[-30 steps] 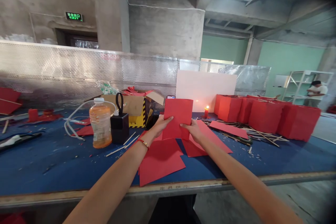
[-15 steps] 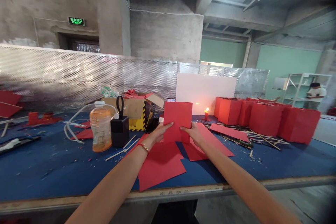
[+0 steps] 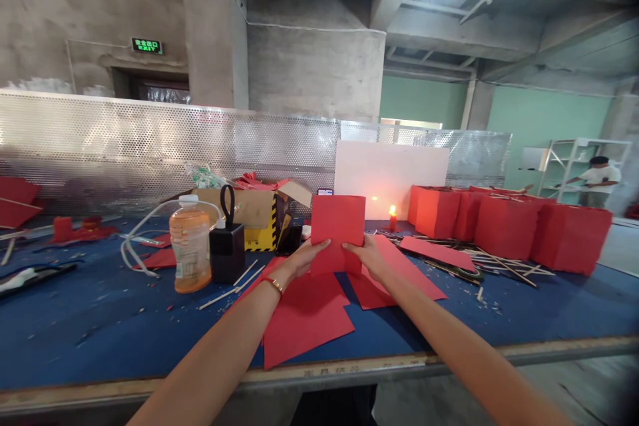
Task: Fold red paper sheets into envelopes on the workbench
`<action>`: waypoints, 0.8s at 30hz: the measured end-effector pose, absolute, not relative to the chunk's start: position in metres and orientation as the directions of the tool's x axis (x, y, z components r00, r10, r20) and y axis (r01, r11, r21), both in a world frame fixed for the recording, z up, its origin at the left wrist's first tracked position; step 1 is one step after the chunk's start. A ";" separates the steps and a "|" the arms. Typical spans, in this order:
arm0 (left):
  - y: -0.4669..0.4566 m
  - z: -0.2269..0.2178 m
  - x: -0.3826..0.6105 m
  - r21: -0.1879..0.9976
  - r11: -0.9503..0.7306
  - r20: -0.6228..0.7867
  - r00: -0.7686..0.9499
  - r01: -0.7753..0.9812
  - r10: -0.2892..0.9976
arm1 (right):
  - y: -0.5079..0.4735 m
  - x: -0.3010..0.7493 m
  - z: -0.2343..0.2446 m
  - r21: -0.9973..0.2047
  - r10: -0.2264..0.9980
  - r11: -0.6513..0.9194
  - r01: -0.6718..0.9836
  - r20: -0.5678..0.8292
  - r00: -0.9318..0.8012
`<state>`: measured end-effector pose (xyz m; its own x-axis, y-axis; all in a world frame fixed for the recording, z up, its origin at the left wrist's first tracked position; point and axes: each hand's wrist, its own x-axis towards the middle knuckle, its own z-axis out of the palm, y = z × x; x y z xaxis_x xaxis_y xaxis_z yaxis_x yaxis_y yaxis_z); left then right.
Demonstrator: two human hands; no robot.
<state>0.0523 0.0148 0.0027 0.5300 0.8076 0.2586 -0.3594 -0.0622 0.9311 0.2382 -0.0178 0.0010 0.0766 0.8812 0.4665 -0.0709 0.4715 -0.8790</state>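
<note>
Both my hands hold an upright piece of red paper [image 3: 338, 221], folded or box-like, over the table. My left hand [image 3: 307, 257] is closed on its left edge, thumb on the near face. On the right edge, my right hand [image 3: 367, 254] grips the same way, fingers mostly hidden behind. Beneath lie flat red sheets [image 3: 309, 319], some reaching to the right under my forearm. A lit red candle [image 3: 393, 218] stands beyond my right hand. Whether the held paper touches the sheets I cannot tell.
Left of my hands stand a bottle of orange liquid [image 3: 190, 246] and a black power bank [image 3: 227, 253] with a cable. Behind is an open cardboard box [image 3: 259, 213]. Several red paper boxes [image 3: 506, 226] and thin sticks [image 3: 514, 266] sit right. A person [image 3: 599, 180] stands far right.
My hands and the red paper keep nearly the same place. The view has shifted slightly. The far person's arm now reaches out to the left.
</note>
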 end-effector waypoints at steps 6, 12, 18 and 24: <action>0.016 0.008 0.054 0.922 -0.024 0.198 0.419 -0.385 0.886 | -0.018 0.243 0.004 -0.911 0.914 0.400 -0.103 0.389 0.114; 0.009 0.023 0.052 0.904 0.060 0.143 0.431 -0.424 0.891 | -0.013 0.255 0.008 -0.915 0.930 0.341 -0.216 0.294 0.223; 0.005 0.028 0.054 0.877 0.085 0.161 0.457 -0.472 0.875 | -0.012 0.261 0.010 -0.936 0.953 0.284 -0.209 0.251 0.171; 0.011 0.023 0.058 0.853 0.060 0.165 0.378 -0.518 0.911 | -0.012 0.264 0.009 -0.949 0.945 0.303 -0.082 0.289 0.152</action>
